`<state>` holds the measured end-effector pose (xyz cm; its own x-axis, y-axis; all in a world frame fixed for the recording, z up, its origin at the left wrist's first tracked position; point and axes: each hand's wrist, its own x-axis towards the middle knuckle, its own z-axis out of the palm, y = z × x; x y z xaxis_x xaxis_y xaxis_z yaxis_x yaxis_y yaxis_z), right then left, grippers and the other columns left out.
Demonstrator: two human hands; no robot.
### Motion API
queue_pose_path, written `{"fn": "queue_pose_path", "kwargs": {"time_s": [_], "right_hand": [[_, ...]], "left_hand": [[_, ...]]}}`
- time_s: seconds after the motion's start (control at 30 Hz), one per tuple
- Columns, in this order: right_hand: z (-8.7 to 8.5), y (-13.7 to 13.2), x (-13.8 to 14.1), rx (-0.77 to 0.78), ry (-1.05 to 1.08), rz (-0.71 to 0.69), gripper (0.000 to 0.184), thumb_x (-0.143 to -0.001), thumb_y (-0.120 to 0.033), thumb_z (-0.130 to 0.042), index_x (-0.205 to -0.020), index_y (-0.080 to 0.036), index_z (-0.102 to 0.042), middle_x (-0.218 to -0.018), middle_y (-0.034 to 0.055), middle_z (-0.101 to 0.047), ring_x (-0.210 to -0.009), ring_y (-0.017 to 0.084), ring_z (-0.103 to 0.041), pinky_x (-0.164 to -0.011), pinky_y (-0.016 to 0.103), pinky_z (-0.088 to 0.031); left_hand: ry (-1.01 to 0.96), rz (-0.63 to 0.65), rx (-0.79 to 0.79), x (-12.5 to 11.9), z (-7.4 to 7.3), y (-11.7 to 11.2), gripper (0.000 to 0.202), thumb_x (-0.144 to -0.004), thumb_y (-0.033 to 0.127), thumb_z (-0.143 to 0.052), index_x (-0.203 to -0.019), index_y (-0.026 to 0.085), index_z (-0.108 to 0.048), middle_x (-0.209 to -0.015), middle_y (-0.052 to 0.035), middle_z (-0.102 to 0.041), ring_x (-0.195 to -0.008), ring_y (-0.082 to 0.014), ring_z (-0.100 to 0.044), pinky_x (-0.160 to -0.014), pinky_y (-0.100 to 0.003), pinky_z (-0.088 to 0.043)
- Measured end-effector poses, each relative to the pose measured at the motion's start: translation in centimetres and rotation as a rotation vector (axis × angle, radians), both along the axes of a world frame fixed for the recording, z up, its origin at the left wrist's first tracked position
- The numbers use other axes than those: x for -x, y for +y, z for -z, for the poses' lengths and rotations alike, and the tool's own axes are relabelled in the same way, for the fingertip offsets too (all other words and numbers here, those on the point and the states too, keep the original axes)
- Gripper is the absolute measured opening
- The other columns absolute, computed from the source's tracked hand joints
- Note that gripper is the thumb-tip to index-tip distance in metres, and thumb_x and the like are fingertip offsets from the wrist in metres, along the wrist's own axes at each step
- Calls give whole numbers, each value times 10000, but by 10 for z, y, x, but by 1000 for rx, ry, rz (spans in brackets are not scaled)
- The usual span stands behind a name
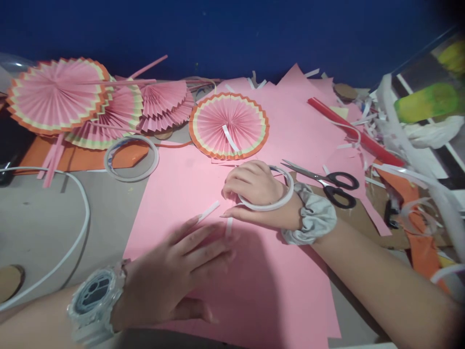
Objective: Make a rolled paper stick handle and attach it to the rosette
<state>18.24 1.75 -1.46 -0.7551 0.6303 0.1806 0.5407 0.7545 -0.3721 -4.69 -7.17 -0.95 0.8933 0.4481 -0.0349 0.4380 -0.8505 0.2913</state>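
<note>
My left hand (185,271), with a clear-strapped watch at its wrist, is spread over a large pink paper sheet (305,291), fingers apart and slightly blurred. By its index fingertip is a short white strip (209,211); another pale strip (229,226) shows below my right thumb tip. My right hand (254,186) rests above the sheet with curled fingers and the thumb stretched out. A roll of white tape (289,191) loops around this hand, passing between thumb and fingers. Just beyond lies a round pleated paper fan (247,121) with a white strip on it.
Scissors (319,179) lie right of my right hand. A second tape roll (156,162) sits left, near more pleated fans (54,97). Red stick-like pieces (356,131) and scraps crowd the right side. A white cable (87,208) curves across the left. A blue wall (232,39) stands behind.
</note>
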Motion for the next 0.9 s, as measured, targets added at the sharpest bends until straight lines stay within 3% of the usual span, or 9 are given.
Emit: {"fn": "queue_pose_path", "kwargs": {"time_s": [0.13, 0.3, 0.5, 0.6, 0.9], "right_hand": [[-2, -1, 1, 19, -5, -13, 258, -830, -442, -535, -795, -188, -563, -858, 31, -591, -831, 182, -496, -835, 361, -293], [-3, -2, 2, 44, -14, 0, 216, -794, -402, -574, -794, -186, -572, -875, 36, -593, -866, 194, -491, -873, 373, -284], [-8, -1, 1, 105, 12, -26, 297, -798, -476, -545, -803, -180, -572, -870, 44, -594, -871, 202, -496, -884, 387, -298], [-9, 4, -2, 124, 58, -36, 234, -834, -411, -521, -819, -182, -566, -838, 39, -598, -829, 183, -504, -852, 362, -327], [-2, 12, -4, -108, -21, 107, 263, -820, -443, -549, -759, -188, -560, -826, 36, -601, -838, 198, -500, -834, 372, -308]], "left_hand": [[13, -69, -15, -4, -1, 0, 764, -829, 687, -289, -1405, 187, -331, -1509, -26, -215, -1373, -249, -189, -1129, -441, -8], [105, -31, 31, -5, -5, 4, 841, -811, 728, -201, -1433, 165, -253, -1508, -70, -214, -1369, -226, -210, -1129, -409, 14], [57, -34, 24, -2, -3, 8, 830, -795, 739, -252, -1420, 196, -301, -1495, -35, -269, -1385, -283, -130, -1119, -431, 32], [56, -9, 27, -1, -1, 9, 817, -810, 719, -260, -1426, 182, -285, -1502, -42, -251, -1381, -285, -140, -1118, -421, 38], [46, 23, 42, 0, -3, 10, 790, -809, 720, -264, -1397, 201, -351, -1498, -23, -263, -1369, -281, -178, -1115, -426, 69]]}}
